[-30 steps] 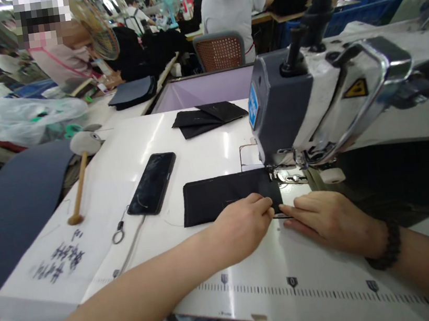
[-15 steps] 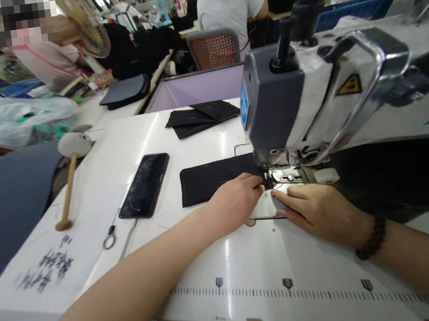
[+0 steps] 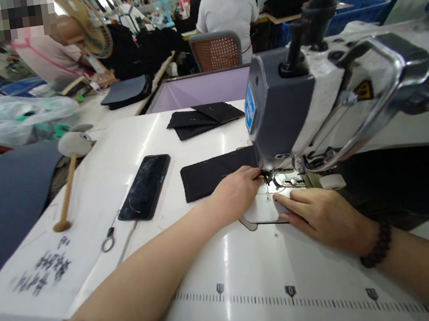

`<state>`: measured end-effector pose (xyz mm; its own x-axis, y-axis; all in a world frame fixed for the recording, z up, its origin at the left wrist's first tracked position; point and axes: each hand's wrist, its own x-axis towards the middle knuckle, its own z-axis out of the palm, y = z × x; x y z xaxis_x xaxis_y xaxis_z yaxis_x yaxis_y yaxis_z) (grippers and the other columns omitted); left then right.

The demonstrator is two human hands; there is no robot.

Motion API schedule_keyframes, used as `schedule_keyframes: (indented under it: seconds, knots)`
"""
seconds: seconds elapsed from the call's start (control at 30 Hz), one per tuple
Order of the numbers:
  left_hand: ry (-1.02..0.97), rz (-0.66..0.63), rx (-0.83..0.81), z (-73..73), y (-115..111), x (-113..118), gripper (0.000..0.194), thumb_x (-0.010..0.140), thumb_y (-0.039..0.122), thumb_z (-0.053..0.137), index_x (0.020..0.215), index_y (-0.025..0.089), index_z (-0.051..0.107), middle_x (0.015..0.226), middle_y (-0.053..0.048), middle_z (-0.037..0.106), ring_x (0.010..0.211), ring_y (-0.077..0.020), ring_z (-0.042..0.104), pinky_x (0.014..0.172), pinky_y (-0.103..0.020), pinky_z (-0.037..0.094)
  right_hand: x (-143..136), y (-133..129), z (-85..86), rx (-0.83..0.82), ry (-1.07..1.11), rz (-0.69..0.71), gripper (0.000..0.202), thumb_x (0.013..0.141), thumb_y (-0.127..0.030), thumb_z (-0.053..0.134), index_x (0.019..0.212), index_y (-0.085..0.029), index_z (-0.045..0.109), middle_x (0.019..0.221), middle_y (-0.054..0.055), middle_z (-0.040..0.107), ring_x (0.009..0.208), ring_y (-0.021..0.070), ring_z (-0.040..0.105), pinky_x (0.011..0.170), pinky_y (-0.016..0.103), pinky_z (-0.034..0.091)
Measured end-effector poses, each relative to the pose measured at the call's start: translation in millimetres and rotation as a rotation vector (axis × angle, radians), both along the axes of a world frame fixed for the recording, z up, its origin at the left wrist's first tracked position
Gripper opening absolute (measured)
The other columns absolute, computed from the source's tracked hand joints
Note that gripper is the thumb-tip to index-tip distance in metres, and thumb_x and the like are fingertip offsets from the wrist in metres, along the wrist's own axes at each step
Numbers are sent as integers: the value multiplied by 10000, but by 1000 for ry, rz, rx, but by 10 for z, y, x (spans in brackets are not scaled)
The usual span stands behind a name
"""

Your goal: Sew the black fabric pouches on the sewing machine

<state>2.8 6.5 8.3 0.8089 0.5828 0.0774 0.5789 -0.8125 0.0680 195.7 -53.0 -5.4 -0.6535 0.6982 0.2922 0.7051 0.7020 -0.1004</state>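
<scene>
A black fabric piece [image 3: 204, 175] lies flat on the sewing machine's white table, its right end by the presser foot [image 3: 267, 177]. My left hand [image 3: 236, 192] rests over its near edge, with thumb and fingers pinched on the cloth just left of the foot. The fingers cover part of that edge. My right hand [image 3: 320, 215] wears a dark bead bracelet [image 3: 378, 244] and lies low on the metal needle plate [image 3: 260, 209]. Its fingers stretch towards the foot, apart from the cloth, with nothing visible in them. The grey-and-white sewing machine head [image 3: 286, 103] stands above both hands.
More black fabric pieces [image 3: 205, 119] lie at the table's back. To the left are a black phone [image 3: 145, 188] with a ring strap and a wooden-handled mallet-like tool [image 3: 69, 185]. A ruler scale [image 3: 291, 291] runs along the front edge. Other people sit working beyond.
The black fabric piece has turned slightly, its right end swinging away from me and off the plate's front. My left hand has moved slightly away with it. My right hand stays nearly in place.
</scene>
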Motion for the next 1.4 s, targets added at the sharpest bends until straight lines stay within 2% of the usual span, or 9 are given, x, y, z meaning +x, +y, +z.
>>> schedule_keyframes:
  seconds: [0.3, 0.4, 0.6, 0.7, 0.83, 0.97, 1.1, 1.23, 1.4]
  knots:
    - [6, -36, 73, -94, -37, -7, 157, 841, 127, 452, 928, 74, 571, 1000, -116, 569, 990, -189, 510, 835, -246, 420, 32, -2, -82, 81, 16, 21, 363, 900, -330, 337, 983, -103, 607, 767, 78, 621, 598, 129, 576, 556, 251, 452]
    - [-1, -44, 98, -59, -81, -9, 159, 849, 147, 438, 906, 78, 570, 966, -118, 568, 944, -184, 521, 840, -253, 410, 35, 3, -96, 123, 18, 40, 374, 898, -340, 336, 982, -104, 614, 754, 75, 620, 599, 130, 583, 548, 242, 466]
    - [47, 152, 89, 28, -191, -39, 172, 830, 115, 396, 825, 97, 567, 856, -105, 558, 757, -203, 548, 577, -289, 438, 78, 10, -183, 159, 45, 39, 353, 885, -364, 367, 1005, -144, 615, 800, 68, 634, 645, 134, 601, 520, 213, 471]
    - [70, 251, 93, -58, -84, -93, 231, 828, 112, 384, 979, 32, 540, 1060, -186, 534, 976, -252, 520, 729, -319, 441, 76, 23, -188, 172, 67, 39, 333, 884, -355, 373, 1017, -158, 607, 850, 65, 637, 689, 130, 608, 519, 195, 467]
    - [22, 439, 132, -71, 64, -164, 455, 863, 194, 372, 1261, -15, 304, 1361, -252, 252, 1251, -327, 275, 943, -420, 326, 4, 21, -71, 213, 67, 126, 334, 898, -322, 347, 1029, -132, 588, 768, 61, 620, 643, 118, 587, 543, 207, 457]
    - [50, 231, 56, 146, -103, -175, 321, 866, 235, 416, 1114, 44, 487, 1221, -211, 460, 1094, -273, 486, 871, -382, 414, 5, -56, 194, 211, -66, 158, 300, 902, -259, 334, 898, -149, 612, 621, 22, 556, 543, 119, 533, 506, 241, 417]
    - [70, 73, -35, 311, -516, -182, 185, 827, 177, 480, 962, 101, 581, 1007, -129, 584, 849, -220, 600, 711, -331, 499, 278, -186, 537, 51, -261, -65, 218, 863, -219, 414, 750, -181, 597, 714, 27, 568, 614, 127, 551, 537, 248, 408]
    - [-132, -9, -48, 232, -891, -206, 216, 862, 174, 412, 977, 140, 592, 924, -80, 604, 825, -189, 593, 710, -322, 511, 667, -377, 751, 150, -237, -316, 204, 853, -214, 418, 755, -192, 594, 739, 19, 570, 621, 131, 539, 538, 253, 395]
    - [-341, -34, -42, -7, -1040, -223, 261, 867, 145, 367, 969, 120, 606, 888, -85, 613, 806, -164, 589, 721, -297, 517, 881, -577, 720, 299, -189, -417, 173, 836, -287, 469, 864, -156, 579, 827, 59, 560, 704, 165, 525, 622, 281, 405]
